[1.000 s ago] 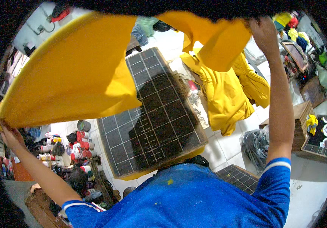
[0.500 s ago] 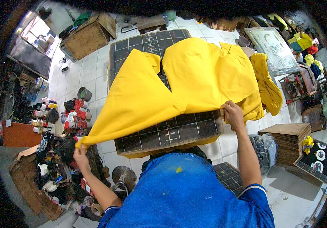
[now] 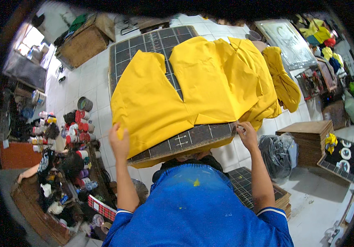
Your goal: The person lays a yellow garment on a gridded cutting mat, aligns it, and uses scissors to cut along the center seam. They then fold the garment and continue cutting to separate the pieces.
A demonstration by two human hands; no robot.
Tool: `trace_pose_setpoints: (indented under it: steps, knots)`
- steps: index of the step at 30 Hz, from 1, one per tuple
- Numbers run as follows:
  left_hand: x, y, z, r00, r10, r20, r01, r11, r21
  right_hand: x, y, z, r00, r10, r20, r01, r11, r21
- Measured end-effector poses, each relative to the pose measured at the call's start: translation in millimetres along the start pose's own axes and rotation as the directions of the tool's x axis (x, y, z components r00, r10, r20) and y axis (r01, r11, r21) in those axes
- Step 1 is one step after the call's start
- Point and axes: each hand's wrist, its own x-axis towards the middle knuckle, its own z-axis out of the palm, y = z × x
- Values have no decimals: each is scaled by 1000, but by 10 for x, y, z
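A large yellow cloth (image 3: 201, 78), cut or sewn with a deep notch on its far side, is spread over a black board (image 3: 177, 142) with a white grid. Its near edge lies almost flat along the board's front, and the right part is bunched in folds. My left hand (image 3: 120, 144), slightly blurred, is at the cloth's near left edge with thumb and fingers apart. At the board's near right corner, my right hand (image 3: 248, 136) pinches the cloth's edge between thumb and fingertips. More yellow cloth (image 3: 282, 78) hangs past the board's right side.
Red and white containers (image 3: 80, 127) stand on the floor at left, beside a cluttered bench. To the right are a stack of brown boards (image 3: 308, 138), a black plastic bag (image 3: 275, 154) and a framed screen (image 3: 286, 43). A wooden crate (image 3: 80, 47) sits at far left.
My left hand has let go of the cloth's left corner and moved right and up. That corner, pulled out past the board before, now lies on it. My right hand stays near the board's corner.
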Motion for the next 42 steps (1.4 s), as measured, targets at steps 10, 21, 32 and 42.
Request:
trace_pose_setpoints:
  steps: [10, 21, 32, 42]
  knots:
    - [-596, 1934, 1139, 590, 510, 626, -135, 826, -547, -2767, 1802, 801, 497, 824, 273, -844, 532, -67]
    - [-1035, 3276, 2226, 336, 500, 798, -16, 851, -526, -4075, 2316, 889, 258, 837, 483, -964, 187, 190]
    - [-1937, 5688, 3767, 101, 734, 672, 242, 637, -732, -3437, 3555, -939, 461, 887, 22, -859, 440, 261]
    - [-2106, 6503, 5063, -152, 601, 785, 461, 745, -481, -3991, 3789, -1119, -35, 986, 163, -823, -122, 555]
